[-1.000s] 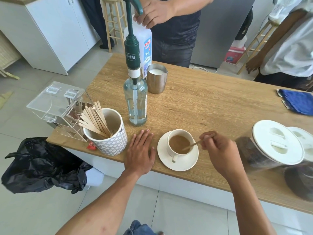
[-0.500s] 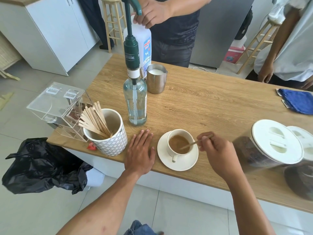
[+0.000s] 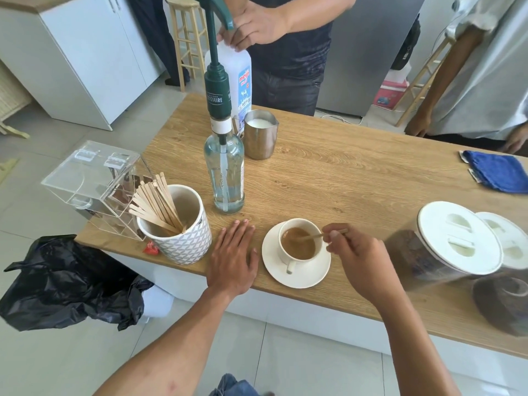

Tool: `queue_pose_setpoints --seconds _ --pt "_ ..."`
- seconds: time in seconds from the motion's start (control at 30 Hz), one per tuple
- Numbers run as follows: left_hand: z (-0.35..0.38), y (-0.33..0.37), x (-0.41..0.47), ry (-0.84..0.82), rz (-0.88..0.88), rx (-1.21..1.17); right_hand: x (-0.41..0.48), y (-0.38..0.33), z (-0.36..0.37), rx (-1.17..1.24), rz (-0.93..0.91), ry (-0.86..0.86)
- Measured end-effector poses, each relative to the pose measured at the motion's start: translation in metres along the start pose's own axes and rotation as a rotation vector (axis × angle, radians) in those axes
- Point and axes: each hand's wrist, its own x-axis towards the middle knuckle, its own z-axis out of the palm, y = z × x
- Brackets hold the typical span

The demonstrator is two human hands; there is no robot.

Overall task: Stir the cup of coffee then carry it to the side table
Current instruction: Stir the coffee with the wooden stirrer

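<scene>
Stir step underway, carry to side table not begun: R hand (image 3: 363, 258) pinches stirrer (image 3: 320, 235) dipped in cup (image 3: 298, 244), L hand (image 3: 233, 258) flat, fingers (image 3: 241, 234) released on tabletop (image 3: 357, 178).

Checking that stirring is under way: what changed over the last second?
The right hand, pinching the wooden stir stick, shifted slightly left, sweeping the stick's tip leftward through the coffee cup. The left hand stayed flat on the table; the cup stayed on its saucer.
</scene>
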Motion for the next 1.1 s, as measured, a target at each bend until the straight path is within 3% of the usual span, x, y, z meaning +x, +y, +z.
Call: queue_pose_setpoints --seconds 0.2,0.33,0.5,0.63,0.8,0.93,1.1 --pt "0.0 0.0 0.002 0.006 0.004 0.006 0.003 0.007 -0.008 0.022 0.056 0.122" --pt "0.0 0.0 0.0 0.006 0.006 0.002 0.0 0.005 -0.002 0.039 0.045 0.017" --pt "0.0 0.0 0.001 0.014 0.006 0.005 0.005 0.009 -0.006 0.016 0.075 0.138" --pt "0.0 0.0 0.0 0.0 0.007 0.007 -0.003 0.007 0.002 0.032 0.028 0.022" --pt "0.0 -0.001 0.002 0.004 0.004 0.016 0.0 0.012 -0.007 0.044 0.075 0.124" --pt "0.0 -0.001 0.001 -0.005 0.007 0.014 -0.004 0.005 0.0 0.061 0.045 0.007" --pt "0.0 0.0 0.001 0.015 0.008 0.011 0.0 0.012 -0.006 0.062 0.069 0.146"
